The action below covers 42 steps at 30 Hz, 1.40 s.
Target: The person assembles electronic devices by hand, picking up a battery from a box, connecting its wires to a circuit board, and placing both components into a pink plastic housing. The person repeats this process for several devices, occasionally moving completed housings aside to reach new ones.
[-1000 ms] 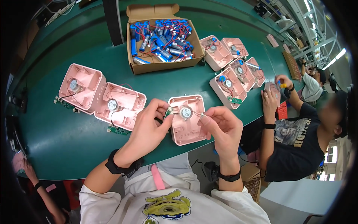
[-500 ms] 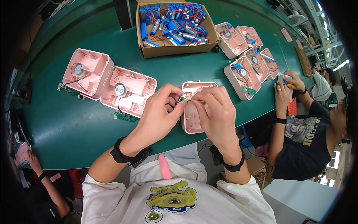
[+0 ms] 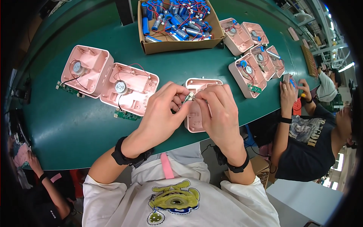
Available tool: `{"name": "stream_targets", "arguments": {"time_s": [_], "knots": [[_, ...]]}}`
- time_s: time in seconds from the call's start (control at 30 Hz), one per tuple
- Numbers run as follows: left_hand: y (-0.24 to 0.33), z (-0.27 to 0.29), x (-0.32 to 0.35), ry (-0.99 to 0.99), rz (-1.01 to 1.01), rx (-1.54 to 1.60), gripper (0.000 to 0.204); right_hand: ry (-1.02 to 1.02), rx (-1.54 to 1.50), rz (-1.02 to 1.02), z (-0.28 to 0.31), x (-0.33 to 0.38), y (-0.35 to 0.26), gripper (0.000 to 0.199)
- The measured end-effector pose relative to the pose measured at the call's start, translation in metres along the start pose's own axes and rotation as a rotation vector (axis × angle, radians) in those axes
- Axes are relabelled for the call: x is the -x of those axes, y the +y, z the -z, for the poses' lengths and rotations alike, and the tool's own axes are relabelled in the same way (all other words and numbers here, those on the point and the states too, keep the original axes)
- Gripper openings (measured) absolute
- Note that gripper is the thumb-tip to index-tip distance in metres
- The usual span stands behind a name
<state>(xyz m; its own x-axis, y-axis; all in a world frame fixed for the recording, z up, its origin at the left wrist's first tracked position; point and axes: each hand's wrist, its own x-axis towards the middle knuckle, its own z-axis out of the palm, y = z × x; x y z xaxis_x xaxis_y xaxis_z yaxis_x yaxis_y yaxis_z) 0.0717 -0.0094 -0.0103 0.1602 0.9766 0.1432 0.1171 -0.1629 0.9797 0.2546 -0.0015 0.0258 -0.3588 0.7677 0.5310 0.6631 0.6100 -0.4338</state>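
Over a pink plastic housing [image 3: 195, 122] in front of me, my left hand [image 3: 159, 119] pinches a small green circuit board [image 3: 185, 100] between thumb and fingers. A white connector [image 3: 191, 95] sits at the board's upper end. My right hand [image 3: 222, 115] is closed, its thumb and fingertips pressed together right beside that connector. Whatever those fingertips grip is too small and hidden to name. Both hands cover much of the housing, which lies with its hollow side up on the green table [image 3: 75, 140].
To the left lie two pink housings [image 3: 132, 99] with round speakers, wires and circuit boards. A cardboard box [image 3: 181, 46] of blue batteries stands behind my hands. Several more pink housings [image 3: 242, 77] lie at the right, near a co-worker's hands [image 3: 289, 94]. Another person's hand [image 3: 34, 164] shows far left.
The view has shifted slightly, so the table's things appear a little higher. The board has turned a bit in my left hand, showing the white connector more plainly. Both hands stay close together.
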Motion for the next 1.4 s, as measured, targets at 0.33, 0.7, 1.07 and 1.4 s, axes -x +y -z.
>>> {"name": "stream_targets", "arguments": {"time_s": [0.33, 0.7, 1.07, 1.4], "knots": [[0.002, 0.0, 0.001, 0.008, -0.077, -0.052, 0.021, -0.022, 0.045, 0.021, -0.002, -0.002, -0.005, 0.014], [-0.002, -0.003, -0.001, 0.009, -0.079, 0.14, 0.017, 0.02, -0.028, -0.045, -0.008, -0.001, -0.002, 0.014], [-0.005, -0.005, 0.003, 0.063, 0.081, 0.098, 0.019, -0.217, -0.13, -0.207, 0.022, -0.008, -0.005, 0.015], [0.002, 0.001, -0.001, 0.012, -0.03, -0.1, 0.019, -0.082, 0.192, -0.024, 0.006, -0.139, 0.074, 0.022]]}}
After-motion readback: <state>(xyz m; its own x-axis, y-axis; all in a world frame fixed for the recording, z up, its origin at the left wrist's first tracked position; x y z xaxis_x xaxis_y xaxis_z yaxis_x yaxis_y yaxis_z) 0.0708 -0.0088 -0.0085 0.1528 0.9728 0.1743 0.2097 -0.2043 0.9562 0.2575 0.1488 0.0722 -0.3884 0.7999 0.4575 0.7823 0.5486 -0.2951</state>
